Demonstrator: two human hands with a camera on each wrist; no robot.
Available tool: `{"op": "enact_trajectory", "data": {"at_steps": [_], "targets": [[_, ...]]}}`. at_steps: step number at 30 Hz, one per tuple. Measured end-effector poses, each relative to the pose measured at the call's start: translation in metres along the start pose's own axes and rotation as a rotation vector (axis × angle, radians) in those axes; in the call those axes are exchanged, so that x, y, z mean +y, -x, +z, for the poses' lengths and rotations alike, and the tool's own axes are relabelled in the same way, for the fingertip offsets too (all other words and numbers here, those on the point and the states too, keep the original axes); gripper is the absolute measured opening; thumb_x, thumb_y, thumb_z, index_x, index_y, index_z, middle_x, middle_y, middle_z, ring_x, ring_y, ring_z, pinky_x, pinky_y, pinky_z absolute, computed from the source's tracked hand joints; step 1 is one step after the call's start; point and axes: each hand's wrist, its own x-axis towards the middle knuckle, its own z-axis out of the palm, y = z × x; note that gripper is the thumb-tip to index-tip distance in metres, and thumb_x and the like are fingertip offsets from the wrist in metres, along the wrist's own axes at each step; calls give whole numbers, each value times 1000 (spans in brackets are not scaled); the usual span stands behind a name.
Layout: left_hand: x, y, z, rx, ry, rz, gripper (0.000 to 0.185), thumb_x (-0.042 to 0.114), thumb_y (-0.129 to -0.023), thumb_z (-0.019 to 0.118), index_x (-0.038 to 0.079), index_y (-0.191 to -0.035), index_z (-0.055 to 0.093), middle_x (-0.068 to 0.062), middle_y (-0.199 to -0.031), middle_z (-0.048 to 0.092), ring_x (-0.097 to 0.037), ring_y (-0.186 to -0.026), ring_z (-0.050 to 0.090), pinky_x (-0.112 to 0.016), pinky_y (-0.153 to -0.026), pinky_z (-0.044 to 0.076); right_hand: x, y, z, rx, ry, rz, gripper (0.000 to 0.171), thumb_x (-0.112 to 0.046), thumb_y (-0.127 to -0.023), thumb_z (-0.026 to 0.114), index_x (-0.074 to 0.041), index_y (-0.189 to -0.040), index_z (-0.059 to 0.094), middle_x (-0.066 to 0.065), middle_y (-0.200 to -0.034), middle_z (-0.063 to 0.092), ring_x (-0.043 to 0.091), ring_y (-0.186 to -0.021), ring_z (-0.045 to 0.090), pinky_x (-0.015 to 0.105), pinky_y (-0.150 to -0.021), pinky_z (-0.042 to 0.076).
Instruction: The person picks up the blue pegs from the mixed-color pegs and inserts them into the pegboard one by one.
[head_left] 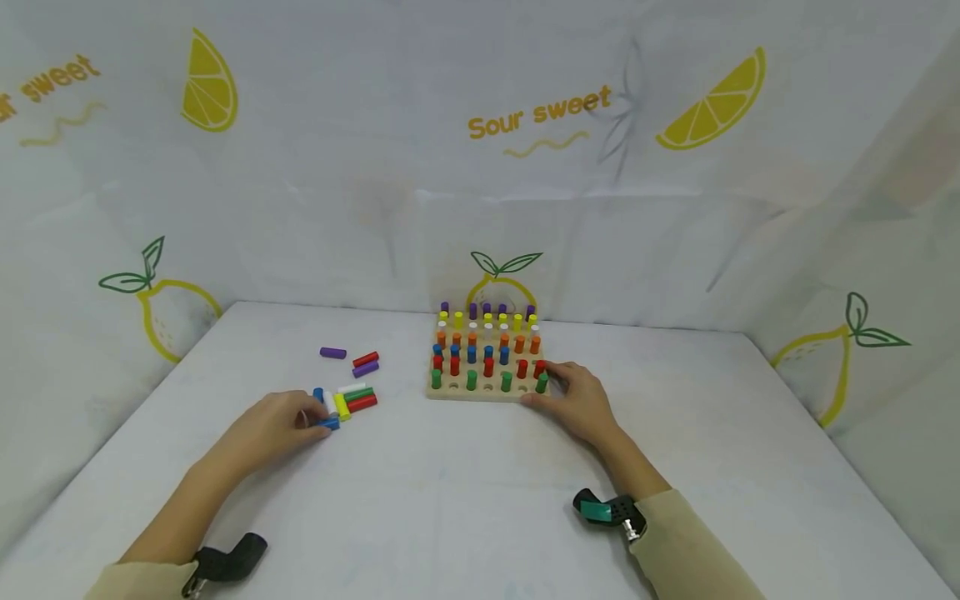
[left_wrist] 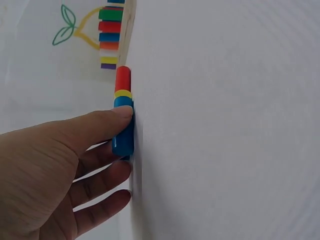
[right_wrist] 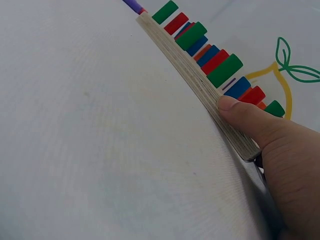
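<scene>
My left hand (head_left: 273,427) is at the loose pegs on the left, its thumb and index finger pinching a blue peg (left_wrist: 123,142) that lies low over the table. A yellow peg (head_left: 342,407), white peg (head_left: 331,404) and red peg (head_left: 363,403) lie right beside those fingers. My right hand (head_left: 581,404) grips the right front corner of a wooden pegboard (head_left: 465,394), thumb along the front edge. Upright pegs stand in coloured rows on it, from green in front to purple at the back. Holes show between the green pegs (head_left: 471,380).
Behind the pinched peg lie a green peg (head_left: 359,394), purple pegs (head_left: 333,353) and another red peg (head_left: 366,359). The white table (head_left: 450,500) ends at a white cloth backdrop (head_left: 337,167) printed with lemons, close behind the board.
</scene>
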Motion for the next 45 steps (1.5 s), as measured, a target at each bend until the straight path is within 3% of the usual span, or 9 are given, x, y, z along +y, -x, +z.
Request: {"op": "enact_trajectory", "data": {"at_steps": [5, 9, 13, 22, 27, 31, 35, 45], "targets": [[5, 2, 0, 14, 0, 7, 15, 23, -89, 78, 12, -100, 76, 5, -84, 67, -12, -78, 55, -28, -69, 51, 0, 0, 2, -1, -4, 1, 82, -55, -80, 80, -8, -143, 57, 18, -142, 59, 37, -137, 50, 56, -115, 41], [12, 0, -2, 53, 24, 60, 12, 20, -90, 76, 14, -100, 75, 6, -86, 69, -11, -80, 57, -29, -72, 53, 1, 1, 2, 1, 2, -3, 80, -54, -80, 80, -9, -143, 57, 16, -140, 61, 36, -136, 52, 56, -114, 42], [22, -8, -6, 82, 61, 115, 11, 18, -92, 74, 13, -102, 72, 6, -85, 68, -10, -77, 57, -23, -67, 50, 1, 2, 1, 11, 2, -14, 79, -53, -80, 81, -10, -142, 58, 15, -136, 63, 35, -132, 53, 56, -112, 43], [45, -33, -4, 42, 112, 115, 40, 18, -103, 57, 17, -143, 58, -3, -93, 65, -14, -81, 56, -25, -66, 49, 1, 4, -1, 12, -7, -11, 79, -52, -80, 81, -9, -142, 58, 16, -137, 63, 36, -133, 53, 57, -113, 42], [56, -46, -2, 89, 187, 140, 32, 17, -104, 57, 14, -135, 61, -5, -92, 70, -14, -80, 62, -31, -72, 56, 0, 3, -1, 13, -12, -13, 80, -53, -80, 81, -8, -142, 58, 16, -137, 63, 36, -134, 53, 56, -113, 43], [70, -55, -1, 111, 311, 151, 29, 18, -102, 60, 14, -131, 62, -10, -102, 75, -20, -89, 72, -36, -85, 60, -1, 2, -1, 18, -11, -13, 81, -53, -80, 82, -9, -142, 58, 15, -137, 63, 35, -133, 53, 56, -112, 43], [84, -65, 0, 117, 411, 170, 28, 19, -102, 62, 15, -130, 63, -13, -105, 76, -27, -96, 73, -39, -87, 59, -1, 3, -1, 15, -8, -4, 80, -54, -79, 81, -10, -142, 58, 14, -135, 64, 35, -132, 54, 56, -112, 44], [117, -90, 2, 169, 449, 169, 30, 18, -99, 65, 12, -128, 68, -11, -121, 72, -27, -102, 74, -41, -89, 62, -2, 3, -1, 20, -1, -5, 79, -53, -80, 81, -10, -142, 59, 15, -133, 64, 34, -130, 54, 56, -111, 44]]}}
